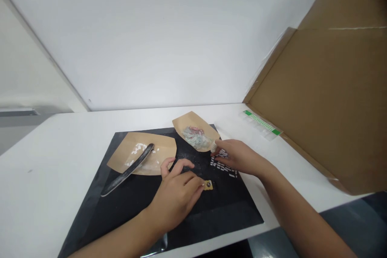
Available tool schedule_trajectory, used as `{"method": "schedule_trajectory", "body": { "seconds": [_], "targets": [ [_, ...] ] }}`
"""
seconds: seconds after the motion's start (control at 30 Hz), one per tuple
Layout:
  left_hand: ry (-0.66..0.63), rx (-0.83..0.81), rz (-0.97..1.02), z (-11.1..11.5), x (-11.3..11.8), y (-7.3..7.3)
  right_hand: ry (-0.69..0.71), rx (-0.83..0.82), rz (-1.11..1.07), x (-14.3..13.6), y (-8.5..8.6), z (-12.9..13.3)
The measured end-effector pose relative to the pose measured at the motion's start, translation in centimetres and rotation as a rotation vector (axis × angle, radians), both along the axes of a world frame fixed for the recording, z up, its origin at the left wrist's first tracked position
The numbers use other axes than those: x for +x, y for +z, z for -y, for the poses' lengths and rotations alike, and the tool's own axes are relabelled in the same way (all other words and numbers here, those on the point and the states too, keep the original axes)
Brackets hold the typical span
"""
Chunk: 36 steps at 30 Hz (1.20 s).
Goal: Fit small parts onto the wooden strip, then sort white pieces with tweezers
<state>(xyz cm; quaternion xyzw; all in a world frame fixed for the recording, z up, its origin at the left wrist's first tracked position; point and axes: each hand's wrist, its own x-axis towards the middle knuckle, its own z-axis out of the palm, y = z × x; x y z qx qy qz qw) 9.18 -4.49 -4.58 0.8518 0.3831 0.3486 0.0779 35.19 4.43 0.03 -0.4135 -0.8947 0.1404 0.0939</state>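
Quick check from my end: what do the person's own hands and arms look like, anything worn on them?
Both forearms are bare, with no sleeves in view. The left hand wears no glove, ring or watch. The right hand is also ungloved, apart from a whitish finger cot covering one fingertip.

Matt black mat [127,205]; brown paper trays [163,149]; cardboard panel [326,100] matt, smooth.

Both forearms are bare; the right hand [238,157] wears a white fingertip cover.

A cardboard sheet [326,100] leans at the right, a green-labelled strip [262,124] lying beside it on the white table [60,137].
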Motion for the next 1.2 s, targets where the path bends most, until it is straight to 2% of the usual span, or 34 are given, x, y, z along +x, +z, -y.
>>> {"method": "schedule_trajectory", "body": {
  "seconds": [0.33, 0.67, 1.03, 1.2],
  "targets": [
    [0.032, 0.003, 0.040, -0.2, 0.0, -0.2, 0.029, 0.065, 0.111, -0.6, -0.2, -0.1],
    [0.006, -0.020, 0.004, -0.1, -0.2, -0.1, 0.048, 0.149, 0.204, -1.4, 0.0, 0.4],
    [0.005, -0.011, 0.007, 0.0, 0.1, 0.1, -0.013, 0.156, 0.132, -1.0, -1.3, 0.1],
    [-0.012, -0.006, -0.011, -0.1, 0.3, 0.2, -0.034, 0.145, 0.114, -1.2, -1.1, 0.3]
  ]
}}
